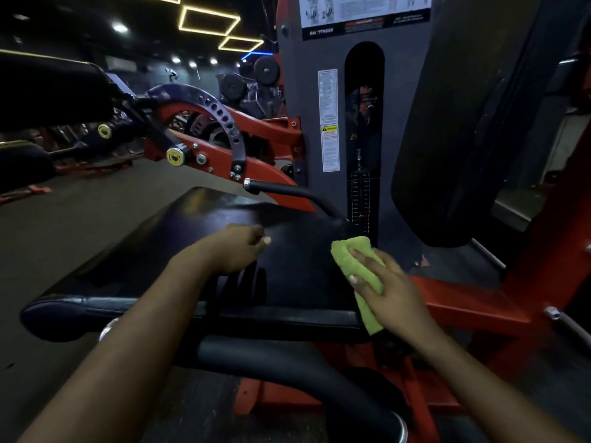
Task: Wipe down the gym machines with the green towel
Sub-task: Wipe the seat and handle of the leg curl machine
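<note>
We see the right hand (393, 292) grasping the green towel (343, 254), which is folded into a thick strip. The thumb lies across one side of it and the fingers wrap over the top. The towel sits at the right edge of the black seat pad (179, 238), touching it, with its lower end hanging past the pad's front rim.

Our left hand (236, 247) rests on the middle of the same pad, well apart from the towel. Its fingers are curled under into a loose fist with nothing in it, and the thumb points toward the towel.

Just beyond the pad a black handle (278, 188) angles up to the left, with the red frame (463, 302) running beneath and to the right. Behind the towel stands the grey weight tower (307, 107), which carries a warning label (329, 148). A tall black back pad (463, 123) leans beside it on the right. To the left, a curved plate with holes (224, 116) sits above a yellow knob (175, 156). A black roller pad (287, 362) crosses the foreground below the seat
</note>
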A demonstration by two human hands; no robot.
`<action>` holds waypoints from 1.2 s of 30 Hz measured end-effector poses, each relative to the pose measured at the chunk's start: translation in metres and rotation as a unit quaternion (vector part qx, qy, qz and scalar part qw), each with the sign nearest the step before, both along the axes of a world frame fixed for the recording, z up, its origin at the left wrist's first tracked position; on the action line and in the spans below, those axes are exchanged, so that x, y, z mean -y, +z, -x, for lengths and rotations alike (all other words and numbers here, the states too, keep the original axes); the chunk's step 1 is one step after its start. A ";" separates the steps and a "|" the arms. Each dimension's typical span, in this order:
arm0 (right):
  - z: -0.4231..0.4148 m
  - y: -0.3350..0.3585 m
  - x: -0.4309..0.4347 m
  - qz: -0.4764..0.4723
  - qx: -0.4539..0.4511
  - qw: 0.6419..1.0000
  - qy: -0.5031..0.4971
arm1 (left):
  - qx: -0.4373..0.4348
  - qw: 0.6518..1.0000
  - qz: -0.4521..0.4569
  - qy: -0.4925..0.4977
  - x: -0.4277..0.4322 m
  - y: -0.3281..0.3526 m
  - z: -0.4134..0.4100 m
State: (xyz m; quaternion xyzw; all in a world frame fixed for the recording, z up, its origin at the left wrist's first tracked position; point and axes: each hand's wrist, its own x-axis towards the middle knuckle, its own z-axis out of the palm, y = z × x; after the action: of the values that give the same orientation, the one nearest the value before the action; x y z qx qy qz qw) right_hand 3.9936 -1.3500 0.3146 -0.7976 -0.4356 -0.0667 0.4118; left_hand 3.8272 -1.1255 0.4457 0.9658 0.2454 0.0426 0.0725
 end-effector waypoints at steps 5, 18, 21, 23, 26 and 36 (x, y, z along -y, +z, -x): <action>0.054 -0.012 0.003 -0.007 -0.102 0.983 -0.149 | -0.082 0.997 0.002 0.012 -0.003 0.006 -0.011; 0.008 0.007 -0.013 0.079 -0.269 0.944 -0.172 | -0.179 0.983 -0.027 0.023 -0.028 0.012 -0.067; -0.011 0.000 -0.021 0.084 -0.291 0.937 -0.175 | -0.179 0.983 -0.033 0.024 -0.036 0.015 -0.076; -0.041 0.003 -0.038 0.114 -0.295 0.936 -0.153 | -0.178 0.983 -0.028 0.024 -0.041 0.013 -0.081; -0.083 0.008 -0.068 0.138 -0.305 0.932 -0.141 | -0.180 0.983 -0.041 0.013 -0.050 0.008 -0.088; -0.166 0.031 -0.163 0.153 -0.286 0.925 -0.198 | -0.152 0.987 -0.041 -0.008 -0.072 0.003 -0.103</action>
State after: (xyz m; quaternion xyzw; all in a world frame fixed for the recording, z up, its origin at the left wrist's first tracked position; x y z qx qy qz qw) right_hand 4.1597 -1.1868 0.3460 -0.9061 -0.1371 0.1521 0.3702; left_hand 3.9300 -1.0537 0.4486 0.9651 0.2436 -0.0958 -0.0048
